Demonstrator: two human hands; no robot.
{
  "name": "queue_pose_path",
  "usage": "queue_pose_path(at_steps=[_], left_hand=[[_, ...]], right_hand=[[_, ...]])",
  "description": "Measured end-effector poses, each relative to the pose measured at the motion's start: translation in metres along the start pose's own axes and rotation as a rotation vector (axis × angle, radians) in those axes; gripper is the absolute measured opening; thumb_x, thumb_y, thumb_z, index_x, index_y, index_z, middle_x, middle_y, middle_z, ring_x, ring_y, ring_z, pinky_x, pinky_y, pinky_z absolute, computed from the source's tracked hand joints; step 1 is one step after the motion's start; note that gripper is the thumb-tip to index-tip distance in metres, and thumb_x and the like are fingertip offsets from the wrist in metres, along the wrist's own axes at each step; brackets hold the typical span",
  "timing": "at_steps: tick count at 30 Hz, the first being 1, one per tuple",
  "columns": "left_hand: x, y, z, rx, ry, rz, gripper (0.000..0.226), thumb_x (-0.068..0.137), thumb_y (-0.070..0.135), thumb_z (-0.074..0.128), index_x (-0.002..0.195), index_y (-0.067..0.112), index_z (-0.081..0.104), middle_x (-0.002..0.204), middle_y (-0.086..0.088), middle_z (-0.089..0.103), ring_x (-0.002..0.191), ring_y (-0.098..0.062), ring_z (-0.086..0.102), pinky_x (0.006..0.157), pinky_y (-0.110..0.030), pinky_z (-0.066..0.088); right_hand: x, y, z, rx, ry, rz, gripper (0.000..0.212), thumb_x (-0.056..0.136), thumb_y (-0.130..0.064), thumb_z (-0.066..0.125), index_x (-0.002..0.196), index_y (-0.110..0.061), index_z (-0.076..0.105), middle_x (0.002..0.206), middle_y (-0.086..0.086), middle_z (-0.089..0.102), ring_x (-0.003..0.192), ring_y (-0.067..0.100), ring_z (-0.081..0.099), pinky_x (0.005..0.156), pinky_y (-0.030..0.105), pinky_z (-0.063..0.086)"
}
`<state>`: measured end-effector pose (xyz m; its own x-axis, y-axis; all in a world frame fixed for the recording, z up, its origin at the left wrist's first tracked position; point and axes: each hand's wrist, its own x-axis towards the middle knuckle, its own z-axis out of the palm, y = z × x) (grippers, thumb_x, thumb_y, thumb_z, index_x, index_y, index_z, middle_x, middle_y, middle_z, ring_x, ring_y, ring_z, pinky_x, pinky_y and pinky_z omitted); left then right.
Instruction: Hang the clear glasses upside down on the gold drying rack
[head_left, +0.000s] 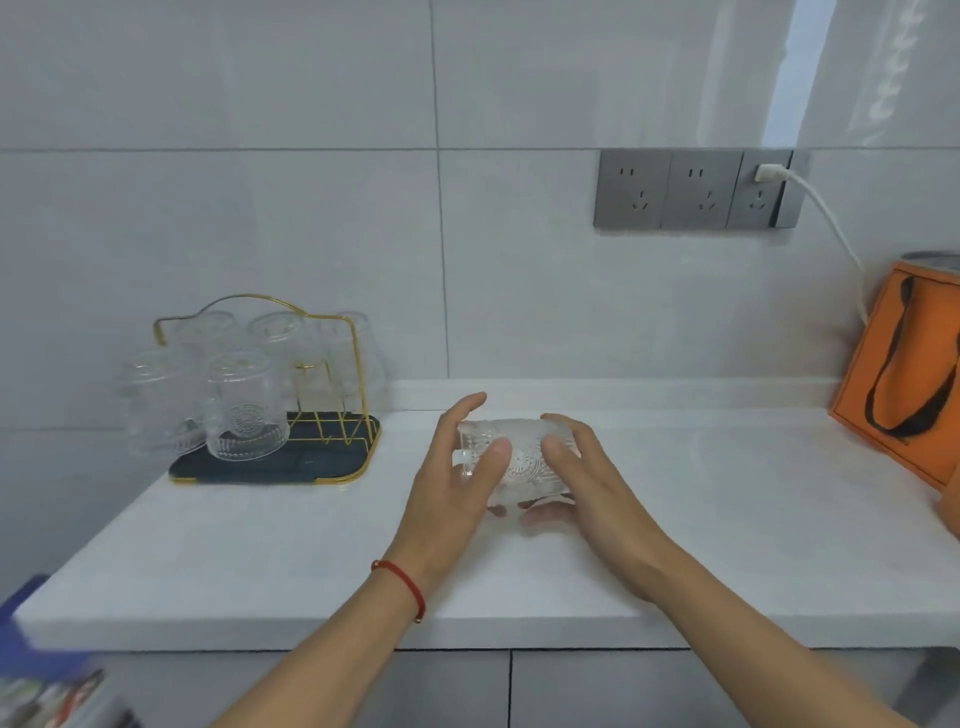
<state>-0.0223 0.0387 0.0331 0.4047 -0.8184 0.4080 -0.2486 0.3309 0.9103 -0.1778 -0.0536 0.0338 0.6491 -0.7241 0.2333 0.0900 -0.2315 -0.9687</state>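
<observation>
A clear embossed glass (511, 462) is held on its side between the left hand (457, 483) and right hand (582, 478), above the counter (727, 519). Being rigid, breakable and probably slick, it is best gripped round the patterned wall. The gold rack (332, 395) is seen at ten o'clock.

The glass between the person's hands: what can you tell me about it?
The glass is clear, with a pressed pattern and a round medallion on its side. It lies tilted on its side over the white counter, right of the gold rack. The left hand and the right hand cup it from both sides.
</observation>
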Motion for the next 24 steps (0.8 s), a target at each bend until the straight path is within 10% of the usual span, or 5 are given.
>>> queue_pose_path(at_steps=[3,9,13,24], left_hand=[[-0.007,-0.004,-0.048,0.220,0.197,-0.028,0.055,0.087,0.068,0.042,0.136,0.045,0.051,0.125,0.024,0.058,0.108,0.008,0.056,0.090,-0.021,0.045],[-0.014,-0.028,-0.119,1.212,0.195,-0.145,0.045,0.089,0.054,0.049,0.115,0.024,0.070,0.115,0.003,0.067,0.115,-0.021,0.056,0.105,-0.046,0.039],[-0.017,-0.035,-0.113,1.261,0.136,-0.122,0.052,0.081,0.061,0.040,0.111,0.027,0.064,0.106,0.003,0.057,0.113,-0.020,0.052,0.108,-0.052,0.034],[-0.018,-0.035,-0.113,1.298,0.094,-0.055,0.040,0.085,0.047,0.043,0.077,0.013,0.061,0.092,-0.006,0.063,0.098,-0.028,0.056,0.094,-0.040,0.042]], right_hand=[[0.012,-0.027,0.035,-0.189,0.065,-0.115,0.049,0.089,-0.067,0.055,0.135,-0.056,0.043,0.123,0.005,0.062,0.099,0.019,0.075,0.085,0.018,0.056],[0.061,-0.088,0.098,-0.440,0.090,-0.388,0.060,0.103,-0.052,0.048,0.157,-0.050,0.022,0.126,-0.002,0.043,0.112,-0.016,0.046,0.095,0.019,0.038],[0.093,-0.103,0.137,-0.584,0.031,-0.411,0.064,0.106,-0.043,0.050,0.163,-0.039,0.022,0.130,0.008,0.044,0.133,0.025,0.040,0.115,0.045,0.037],[0.120,-0.089,0.187,-0.761,-0.089,-0.307,0.079,0.098,-0.034,0.067,0.160,-0.016,0.022,0.151,0.020,0.041,0.139,0.038,0.038,0.112,0.041,0.033]])
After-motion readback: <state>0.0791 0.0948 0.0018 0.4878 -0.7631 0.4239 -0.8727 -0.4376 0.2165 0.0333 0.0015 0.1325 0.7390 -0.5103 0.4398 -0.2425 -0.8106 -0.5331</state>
